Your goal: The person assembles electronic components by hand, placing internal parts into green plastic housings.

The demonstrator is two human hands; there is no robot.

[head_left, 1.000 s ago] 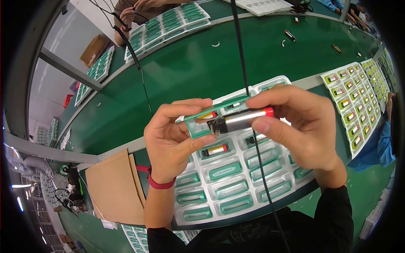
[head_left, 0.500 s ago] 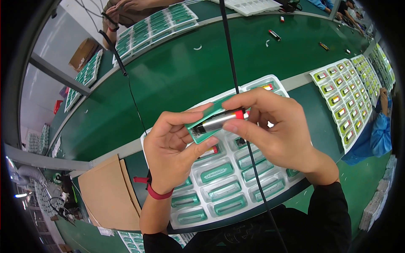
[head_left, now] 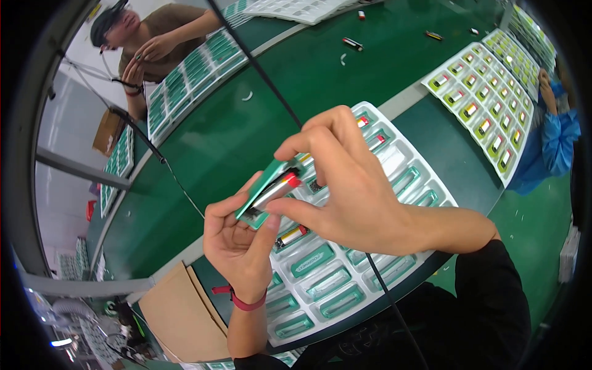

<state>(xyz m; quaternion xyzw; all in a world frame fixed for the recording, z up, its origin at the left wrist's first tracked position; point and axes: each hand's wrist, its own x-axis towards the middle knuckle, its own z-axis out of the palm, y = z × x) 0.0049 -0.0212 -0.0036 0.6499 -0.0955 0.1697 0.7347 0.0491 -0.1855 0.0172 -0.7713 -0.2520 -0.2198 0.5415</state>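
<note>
My left hand [head_left: 240, 246] grips a green plastic shell [head_left: 264, 184] from below and one side, holding it tilted above the tray. A silver cylindrical battery [head_left: 272, 192] with a red end lies partly inside the shell, with dark parts beside it. My right hand [head_left: 364, 191] is closed around the red end, its thumb against the battery and its index finger at the shell's upper edge. Under both hands sits a white moulded tray [head_left: 399, 161] with green shells in its pockets. Another battery [head_left: 293, 237] rests in a pocket near my left thumb.
Trays of yellow-green pieces [head_left: 475, 102] stand at the right, beside a person in blue sleeves [head_left: 558, 148]. A black cable [head_left: 262, 71] crosses the view. Cardboard [head_left: 179, 314] lies at the lower left. Across the green belt [head_left: 216, 145], another person [head_left: 163, 46] works by green-filled trays.
My view has turned, shifting the scene. Both hands, with shell and battery, sit further left in view; the shell is tilted more steeply. The battery stays partly inside it.
</note>
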